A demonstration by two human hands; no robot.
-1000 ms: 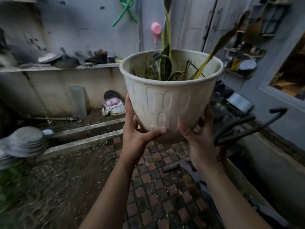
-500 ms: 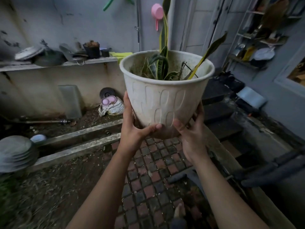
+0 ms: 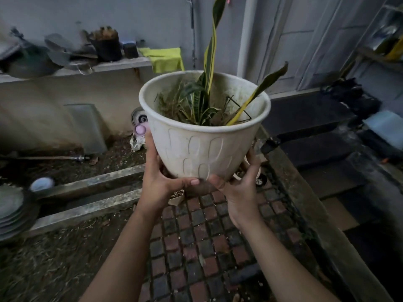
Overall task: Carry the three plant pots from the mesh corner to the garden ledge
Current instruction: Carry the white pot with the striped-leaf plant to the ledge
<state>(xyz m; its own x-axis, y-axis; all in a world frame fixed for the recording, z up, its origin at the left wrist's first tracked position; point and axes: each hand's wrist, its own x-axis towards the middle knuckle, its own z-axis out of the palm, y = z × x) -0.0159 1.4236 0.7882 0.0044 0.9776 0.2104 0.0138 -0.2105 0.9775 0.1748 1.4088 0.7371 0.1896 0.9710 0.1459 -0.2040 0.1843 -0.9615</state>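
While both hands cup it, white pot shows no legible writing.

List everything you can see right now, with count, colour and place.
plant pot: one, off-white, held up at centre
snake plant: one, green with yellow edges, in the pot
ledge: one, grey concrete, back left
cloth: one, yellow-green, draped over the ledge's right end
black pot: one, on the ledge
brick paving: reddish and dark, underfoot
stacked dishes: grey, count unclear, far left
left hand: under the pot's left side
right hand: under the pot's right side
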